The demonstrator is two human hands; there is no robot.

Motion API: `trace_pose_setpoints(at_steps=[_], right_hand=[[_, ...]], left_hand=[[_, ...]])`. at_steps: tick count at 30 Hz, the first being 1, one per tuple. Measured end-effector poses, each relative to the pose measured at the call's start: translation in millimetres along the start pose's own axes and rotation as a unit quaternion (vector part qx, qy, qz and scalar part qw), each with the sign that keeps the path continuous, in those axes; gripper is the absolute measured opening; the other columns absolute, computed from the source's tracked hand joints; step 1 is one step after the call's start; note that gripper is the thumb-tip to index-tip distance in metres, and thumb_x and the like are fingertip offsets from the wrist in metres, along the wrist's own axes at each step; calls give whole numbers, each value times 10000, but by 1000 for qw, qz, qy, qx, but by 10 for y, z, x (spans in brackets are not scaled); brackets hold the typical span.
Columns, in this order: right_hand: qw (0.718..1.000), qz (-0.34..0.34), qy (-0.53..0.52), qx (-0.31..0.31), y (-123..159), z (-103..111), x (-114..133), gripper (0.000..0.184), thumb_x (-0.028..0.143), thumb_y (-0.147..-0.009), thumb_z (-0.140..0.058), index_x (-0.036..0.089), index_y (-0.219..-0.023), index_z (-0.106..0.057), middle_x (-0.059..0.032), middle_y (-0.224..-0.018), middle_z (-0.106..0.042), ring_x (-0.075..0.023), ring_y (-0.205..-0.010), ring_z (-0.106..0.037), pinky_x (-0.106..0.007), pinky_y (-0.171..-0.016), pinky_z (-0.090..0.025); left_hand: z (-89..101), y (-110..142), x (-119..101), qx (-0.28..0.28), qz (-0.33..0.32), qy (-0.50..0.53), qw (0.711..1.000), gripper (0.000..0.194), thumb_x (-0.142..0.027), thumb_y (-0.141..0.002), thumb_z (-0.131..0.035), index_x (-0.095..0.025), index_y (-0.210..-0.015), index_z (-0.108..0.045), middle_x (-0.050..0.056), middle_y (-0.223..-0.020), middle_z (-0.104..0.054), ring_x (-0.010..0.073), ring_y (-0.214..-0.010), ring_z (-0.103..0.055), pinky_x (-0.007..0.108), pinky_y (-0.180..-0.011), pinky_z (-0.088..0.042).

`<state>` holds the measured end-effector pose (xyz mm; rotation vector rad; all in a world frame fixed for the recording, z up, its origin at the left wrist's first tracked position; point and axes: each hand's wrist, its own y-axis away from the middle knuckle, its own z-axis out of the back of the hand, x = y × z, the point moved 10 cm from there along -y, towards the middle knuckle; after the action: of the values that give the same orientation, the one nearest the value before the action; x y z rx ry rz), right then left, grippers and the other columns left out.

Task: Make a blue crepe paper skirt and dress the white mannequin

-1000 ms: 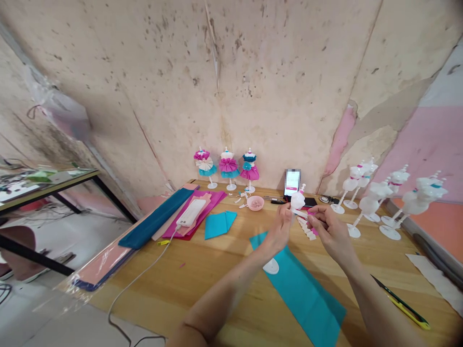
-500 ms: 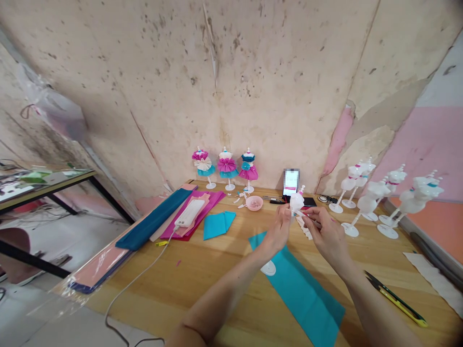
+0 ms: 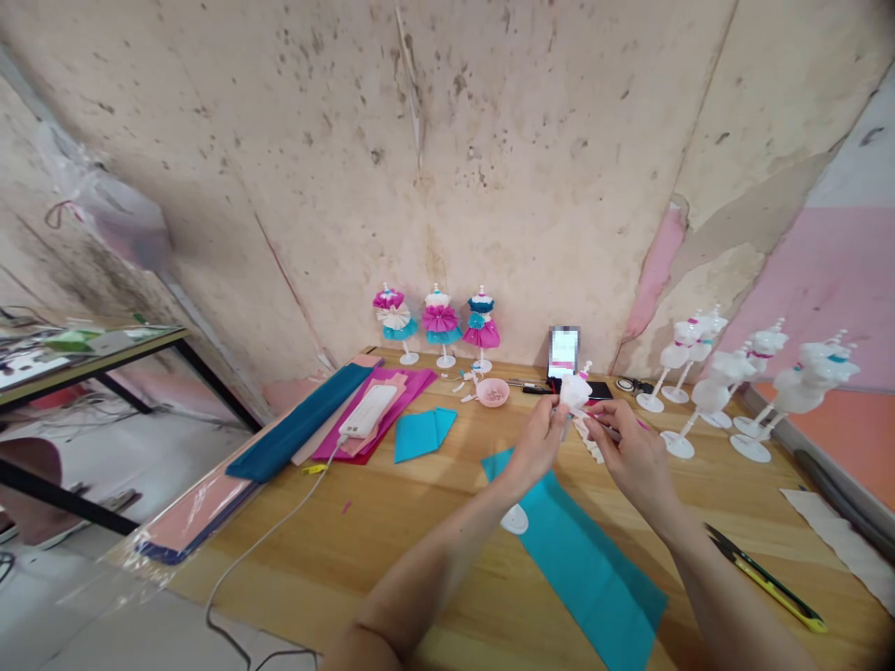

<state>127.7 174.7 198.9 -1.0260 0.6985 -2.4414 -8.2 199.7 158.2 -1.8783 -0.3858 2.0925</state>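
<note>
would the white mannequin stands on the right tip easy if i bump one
Probably yes. Each mannequin stand carries a bulky torso on a thin stem, so it looks top-heavy. Its flat round base should steady it only a little. The white plastic looks light, so a small knock could likely topple it.
</note>
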Motion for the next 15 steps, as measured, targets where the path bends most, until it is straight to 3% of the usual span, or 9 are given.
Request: trace_pose_setpoints(at_steps=[6,15], right_hand=[[1000,10,12,-3,0,-6,17,216,429,-952,-479,235,-1036,-525,-43,-973,-717,-200,-859,-703,-303,-663,-519],[999,3,35,-18,-21,17,-35,277,478,-950,-450,226,-1031,-530,-69,-937,-725,-231,-815,-700,-322,-631,-497]], left_hand=[[-62,-14,136,16,60,94,994,398,-547,-931,-393,-197,-1034,-553,26,-821,-595,144,-728,-559,268,-665,-469],[-143,52,244,13,156,234,960,452,-602,-836,-534,-193,-1022,-591,48,-883,-638,149,-705,-609,250,-583,-490]])
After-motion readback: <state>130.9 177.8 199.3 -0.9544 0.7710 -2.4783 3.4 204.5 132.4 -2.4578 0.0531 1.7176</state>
